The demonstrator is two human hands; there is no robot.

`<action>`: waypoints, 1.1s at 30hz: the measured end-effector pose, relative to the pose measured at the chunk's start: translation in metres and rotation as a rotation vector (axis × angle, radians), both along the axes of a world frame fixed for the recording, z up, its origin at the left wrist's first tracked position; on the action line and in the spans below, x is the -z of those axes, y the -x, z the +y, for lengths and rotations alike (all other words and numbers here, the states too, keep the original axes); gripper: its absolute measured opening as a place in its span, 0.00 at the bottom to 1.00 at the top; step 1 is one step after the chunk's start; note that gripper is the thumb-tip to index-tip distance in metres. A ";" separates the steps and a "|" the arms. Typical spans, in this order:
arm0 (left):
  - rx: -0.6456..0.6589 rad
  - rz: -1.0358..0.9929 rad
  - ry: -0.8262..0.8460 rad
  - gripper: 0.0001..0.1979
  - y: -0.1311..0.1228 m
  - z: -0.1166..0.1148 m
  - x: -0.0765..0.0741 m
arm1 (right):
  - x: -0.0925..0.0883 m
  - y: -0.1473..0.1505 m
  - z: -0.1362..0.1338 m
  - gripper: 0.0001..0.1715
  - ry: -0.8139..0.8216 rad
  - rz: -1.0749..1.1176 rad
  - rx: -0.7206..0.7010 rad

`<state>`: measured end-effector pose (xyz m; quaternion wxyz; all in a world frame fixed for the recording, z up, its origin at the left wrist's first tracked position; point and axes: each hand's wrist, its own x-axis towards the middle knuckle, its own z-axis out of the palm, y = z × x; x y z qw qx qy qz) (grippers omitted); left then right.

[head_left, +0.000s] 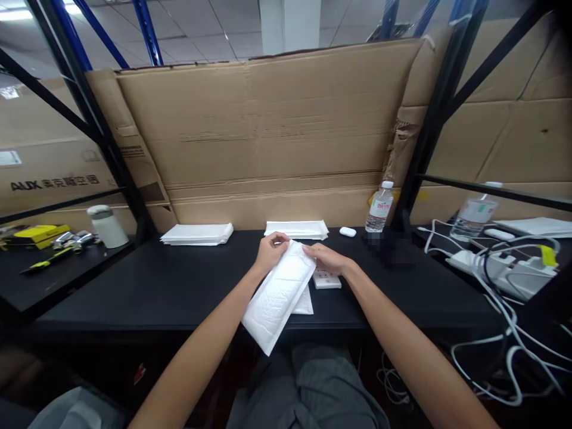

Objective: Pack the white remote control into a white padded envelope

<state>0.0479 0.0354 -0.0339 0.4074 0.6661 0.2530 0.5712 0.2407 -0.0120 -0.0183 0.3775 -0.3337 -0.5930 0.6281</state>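
A white padded envelope [282, 293] hangs tilted in front of me above the front of the black desk, its lower corner reaching past the edge. My left hand [270, 255] is closed and pinches its upper left corner. At the upper right corner, the fingers of my right hand [329, 258] are closed on the same envelope. Partly hidden behind it lies another white envelope [304, 302] on the desk. A small white flat item with dark marks [327, 279] lies just below my right hand; its kind is unclear.
Two stacks of white envelopes, left [196, 233] and middle [297, 229], lie along the cardboard wall [268, 137]. A white oval case [347, 232] and a water bottle [379, 208] stand right of them. Cables and a power strip [482, 265] crowd the far right; a flask [107, 226] stands left.
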 end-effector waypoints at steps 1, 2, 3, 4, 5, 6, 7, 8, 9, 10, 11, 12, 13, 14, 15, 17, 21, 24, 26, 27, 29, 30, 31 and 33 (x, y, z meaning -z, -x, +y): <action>-0.005 0.004 0.000 0.08 0.000 0.000 -0.001 | 0.000 0.000 0.000 0.24 0.002 0.012 0.005; -0.009 0.007 0.002 0.08 0.000 0.000 -0.001 | -0.001 -0.001 0.001 0.23 0.006 0.023 0.011; -0.011 0.009 0.004 0.09 0.001 0.000 -0.002 | -0.001 -0.002 0.001 0.22 0.011 0.030 0.016; -0.009 0.013 0.010 0.10 0.001 -0.001 -0.002 | -0.001 -0.002 0.002 0.21 0.016 0.032 0.017; -0.003 0.019 0.020 0.11 0.001 -0.001 -0.002 | 0.000 -0.003 0.002 0.20 0.022 0.028 0.016; 0.005 0.027 0.037 0.12 0.002 -0.001 -0.002 | 0.000 -0.004 0.002 0.19 0.028 0.023 0.012; 0.019 0.032 0.060 0.12 0.002 -0.002 -0.002 | 0.001 -0.004 0.002 0.18 0.033 0.021 0.009; 0.038 0.034 0.087 0.13 0.003 -0.003 -0.003 | 0.001 -0.005 0.003 0.17 0.038 0.027 0.007; 0.064 0.032 0.120 0.14 0.004 -0.004 -0.003 | 0.002 -0.006 0.003 0.17 0.044 0.042 0.007; 0.097 0.028 0.156 0.14 0.005 -0.005 -0.004 | 0.003 -0.007 0.004 0.17 0.050 0.064 0.009; 0.131 0.022 0.191 0.15 0.007 -0.006 -0.005 | 0.004 -0.009 0.005 0.17 0.054 0.092 0.017; 0.164 0.017 0.226 0.16 0.009 -0.005 -0.006 | 0.004 -0.011 0.006 0.17 0.054 0.122 0.033; 0.187 0.013 0.258 0.17 0.012 -0.004 -0.007 | 0.005 -0.013 0.008 0.17 0.052 0.152 0.056; 0.195 0.007 0.283 0.17 0.015 -0.002 -0.007 | 0.005 -0.016 0.009 0.16 0.045 0.181 0.087; 0.184 -0.004 0.303 0.18 0.019 0.001 -0.007 | 0.005 -0.019 0.011 0.16 0.034 0.212 0.127; 0.093 -0.043 0.323 0.17 0.027 0.011 -0.006 | 0.006 -0.026 0.016 0.15 0.010 0.280 0.230; -0.310 -0.154 0.343 0.12 0.050 0.033 0.000 | 0.009 -0.038 0.028 0.11 -0.028 0.411 0.485; -0.479 -0.132 0.386 0.11 0.061 0.041 0.006 | 0.014 -0.044 0.041 0.09 -0.041 0.507 0.612; -0.484 -0.077 0.384 0.09 0.062 0.042 0.011 | 0.015 -0.045 0.053 0.09 -0.056 0.534 0.665; -0.466 -0.043 0.375 0.08 0.060 0.041 0.014 | 0.015 -0.044 0.060 0.09 -0.069 0.535 0.686; -0.435 0.046 0.338 0.06 0.053 0.037 0.019 | 0.014 -0.039 0.076 0.08 -0.075 0.526 0.720; -0.425 0.119 0.312 0.05 0.049 0.035 0.022 | 0.013 -0.035 0.084 0.07 -0.072 0.524 0.725; -0.428 0.303 0.234 0.05 0.046 0.032 0.024 | 0.012 -0.030 0.092 0.07 -0.066 0.519 0.728; -0.430 0.593 0.112 0.10 0.040 0.025 0.027 | 0.012 -0.021 0.107 0.07 -0.072 0.477 0.746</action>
